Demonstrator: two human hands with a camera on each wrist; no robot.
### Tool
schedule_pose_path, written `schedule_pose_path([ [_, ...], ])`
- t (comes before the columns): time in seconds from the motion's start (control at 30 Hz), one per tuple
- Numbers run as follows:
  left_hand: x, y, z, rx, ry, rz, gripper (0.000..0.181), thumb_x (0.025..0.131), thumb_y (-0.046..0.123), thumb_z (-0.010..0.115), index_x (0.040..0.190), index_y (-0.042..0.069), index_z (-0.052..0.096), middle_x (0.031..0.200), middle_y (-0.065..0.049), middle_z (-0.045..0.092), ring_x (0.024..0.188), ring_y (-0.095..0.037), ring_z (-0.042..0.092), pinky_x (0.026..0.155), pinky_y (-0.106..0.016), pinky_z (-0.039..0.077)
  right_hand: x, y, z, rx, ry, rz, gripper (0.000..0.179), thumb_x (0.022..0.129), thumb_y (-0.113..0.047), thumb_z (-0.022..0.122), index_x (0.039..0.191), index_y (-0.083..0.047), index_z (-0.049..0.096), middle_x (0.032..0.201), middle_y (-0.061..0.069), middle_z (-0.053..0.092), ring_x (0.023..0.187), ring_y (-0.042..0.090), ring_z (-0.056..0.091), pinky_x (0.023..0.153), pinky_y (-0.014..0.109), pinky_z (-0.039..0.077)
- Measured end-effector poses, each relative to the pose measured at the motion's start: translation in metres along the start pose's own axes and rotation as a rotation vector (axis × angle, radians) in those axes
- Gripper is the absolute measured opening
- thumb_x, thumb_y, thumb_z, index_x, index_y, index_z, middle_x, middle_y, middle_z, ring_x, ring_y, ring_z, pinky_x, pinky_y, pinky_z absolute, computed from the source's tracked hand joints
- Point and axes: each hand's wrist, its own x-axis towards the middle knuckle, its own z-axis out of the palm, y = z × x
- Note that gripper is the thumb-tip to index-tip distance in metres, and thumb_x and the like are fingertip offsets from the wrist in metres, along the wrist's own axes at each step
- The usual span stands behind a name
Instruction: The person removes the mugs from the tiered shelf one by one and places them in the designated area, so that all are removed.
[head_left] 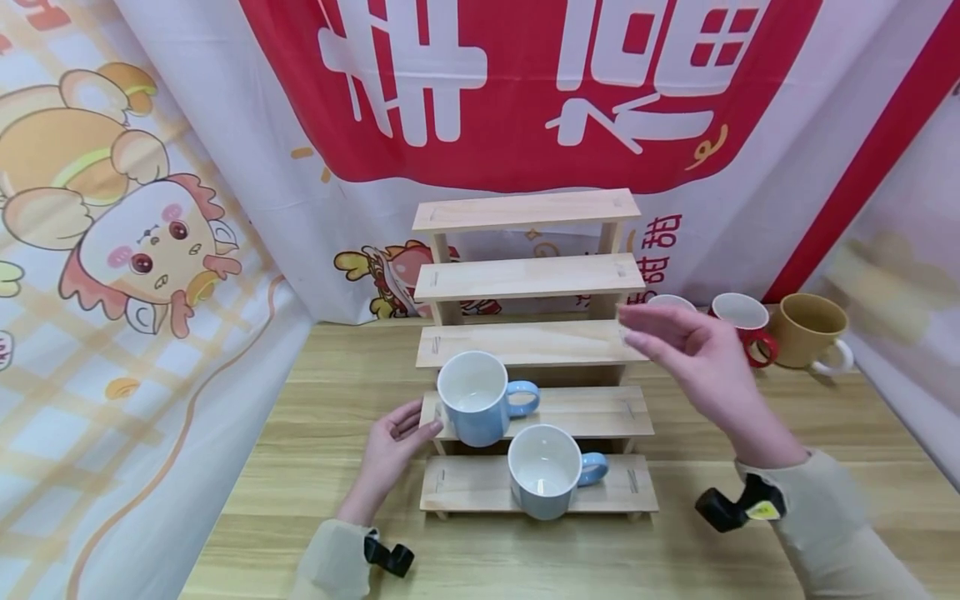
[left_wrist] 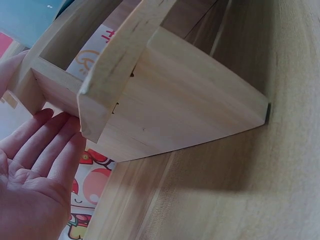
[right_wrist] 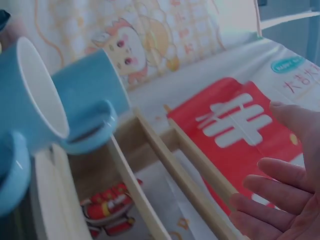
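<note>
Wooden rack (head_left: 528,342) touches the left hand (head_left: 387,447), its fingers straight; the right hand (head_left: 707,357) (thumb apart) hovers.

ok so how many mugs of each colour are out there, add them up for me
Blue mugs: 2
Red mug: 1
Brown mug: 1
Mug partly behind the right hand, outer colour hidden: 1
Total: 5 mugs
</note>
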Motion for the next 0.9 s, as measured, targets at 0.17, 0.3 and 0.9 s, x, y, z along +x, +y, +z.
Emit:
schedule_pose_path([
  [0.17,0.000,0.000,0.000,-0.002,0.000,0.003,0.057,0.089,0.021,0.082,0.137,0.001,0.060,0.132,-0.019,0.064,0.123,-0.031,0.060,0.099,-0.028,0.052,-0.004,0.003,0.021,0.057,-0.103,0.004,0.035,0.096,-0.022,0.075,0.129,-0.011,0.070,0.123,0.008,0.071,0.104,0.017,0.071,0.085,0.025,0.059],
  [0.3,0.000,0.000,0.001,-0.009,0.005,0.005,0.055,0.089,0.019,0.082,0.136,0.000,0.060,0.131,-0.019,0.064,0.122,-0.032,0.061,0.098,-0.027,0.053,-0.007,0.007,0.037,0.096,-0.176,0.053,0.037,0.095,-0.026,0.076,0.127,-0.011,0.070,0.124,0.009,0.070,0.106,0.018,0.070,0.090,0.026,0.057],
  [0.9,0.001,-0.002,0.001,-0.013,0.014,0.002,0.056,0.089,0.018,0.082,0.137,0.000,0.059,0.132,-0.020,0.064,0.120,-0.032,0.062,0.096,-0.027,0.054,-0.010,0.022,0.086,0.145,-0.311,0.135,0.039,0.094,-0.033,0.076,0.126,-0.011,0.071,0.126,0.006,0.070,0.113,0.019,0.067,0.097,0.033,0.055],
])
